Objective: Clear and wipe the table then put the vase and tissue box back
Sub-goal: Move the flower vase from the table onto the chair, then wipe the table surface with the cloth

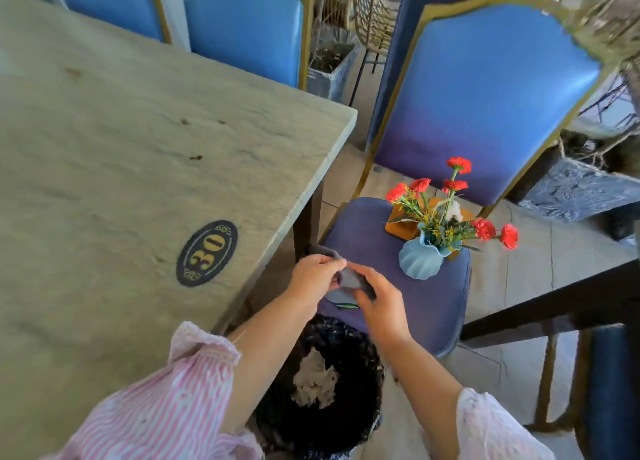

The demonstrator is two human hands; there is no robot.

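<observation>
The stone-look table (145, 155) fills the left, with a few dark crumbs and an oval "30" plaque (206, 253). Beside its corner, above a purple chair seat (426, 300), my left hand (313, 274) and my right hand (379, 304) both grip a grey cloth (349, 278) between them. On that seat stands a light blue ribbed vase (419, 260) with red flowers. Behind the vase lies an orange wooden tissue box (403, 229), partly hidden by the stems.
A bin with a black liner (332, 425) stands on the floor under my arms, with crumpled paper (315, 380) inside. Blue high-backed chairs (485, 96) ring the table. A dark table edge (554, 300) crosses at the right. Grey planters stand behind.
</observation>
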